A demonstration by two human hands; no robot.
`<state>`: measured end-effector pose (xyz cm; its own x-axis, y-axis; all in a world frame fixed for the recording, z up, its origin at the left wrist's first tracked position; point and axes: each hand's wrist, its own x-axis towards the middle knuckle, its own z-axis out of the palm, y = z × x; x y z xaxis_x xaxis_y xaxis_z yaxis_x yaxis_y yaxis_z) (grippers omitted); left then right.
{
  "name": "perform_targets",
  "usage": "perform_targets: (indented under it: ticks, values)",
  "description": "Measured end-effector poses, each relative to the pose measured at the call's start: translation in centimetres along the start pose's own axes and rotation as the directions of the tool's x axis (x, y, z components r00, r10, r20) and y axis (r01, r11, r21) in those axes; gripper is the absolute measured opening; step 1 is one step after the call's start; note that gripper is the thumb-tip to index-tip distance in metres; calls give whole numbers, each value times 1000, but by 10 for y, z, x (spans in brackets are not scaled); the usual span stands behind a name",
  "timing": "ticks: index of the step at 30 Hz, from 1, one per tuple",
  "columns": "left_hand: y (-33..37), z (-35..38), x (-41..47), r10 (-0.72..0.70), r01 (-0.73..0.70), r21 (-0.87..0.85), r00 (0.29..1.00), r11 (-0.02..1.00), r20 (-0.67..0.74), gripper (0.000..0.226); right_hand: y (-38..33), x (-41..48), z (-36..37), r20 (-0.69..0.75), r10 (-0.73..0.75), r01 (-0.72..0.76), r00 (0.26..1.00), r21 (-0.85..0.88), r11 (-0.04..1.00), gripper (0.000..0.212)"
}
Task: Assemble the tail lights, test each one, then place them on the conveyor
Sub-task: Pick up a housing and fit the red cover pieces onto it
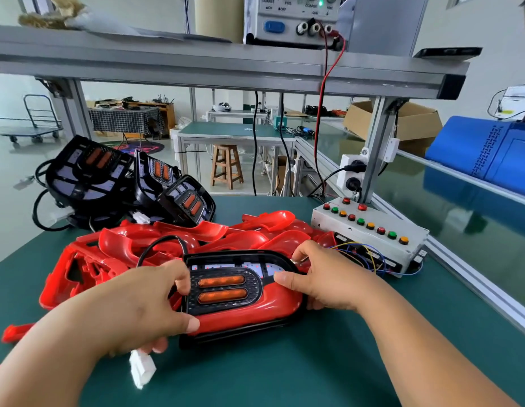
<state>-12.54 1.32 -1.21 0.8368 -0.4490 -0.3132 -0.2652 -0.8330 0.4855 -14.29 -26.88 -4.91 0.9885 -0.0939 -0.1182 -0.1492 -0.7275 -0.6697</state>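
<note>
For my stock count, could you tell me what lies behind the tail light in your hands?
A heap of red covers, with black lamp units beyond; the heap's lower layers are hidden.

One head-worn wide view looks forward and down, close over the bench (284, 362).

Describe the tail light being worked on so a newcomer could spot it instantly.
On the green table, in front of the heap of loose red lenses, it lies between the left hand and right hand. Unlike the bare black housings stacked back left, this tail light wears a red lens.
</note>
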Motion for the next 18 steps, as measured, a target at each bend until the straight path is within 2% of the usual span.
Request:
perform_targets:
  ticks: [2,5,6,8,10,11,13,16,18]
  values:
    - [-2,1,1,25,-24,-21,997,999,74,26,0,0,2,-5,9,-9,1000,59,998,51]
    - [-6,1,3,86,-83,-36,992,996,94,21,-2,-1,3,10,0,-2,1000,209,978,34]
    - [-7,-1,3,92,-84,-92,992,992,90,19,-3,-1,2,19,-10,4,1000,273,962,34]
    - [-12,-4,3,114,-90,-278,991,956,71,15,-8,-1,0,34,-18,2,999,434,901,48]
    - [-16,-6,4,137,-116,-453,990,884,13,16,-12,-1,-2,31,2,-20,1000,582,813,65]
    - [-16,-7,4,147,-137,-524,989,841,-22,17,-14,0,-1,25,9,-23,1000,627,779,65]
    - [-14,-7,7,169,-186,-645,982,741,-90,22,-16,0,1,18,15,-23,1000,681,732,60]
    - [-10,-5,15,148,-214,-791,977,574,-157,51,-17,2,6,8,15,-16,1000,737,676,66]
    - [-5,-4,18,151,-208,-837,977,506,-152,49,-17,2,10,-10,-11,15,1000,745,667,71]
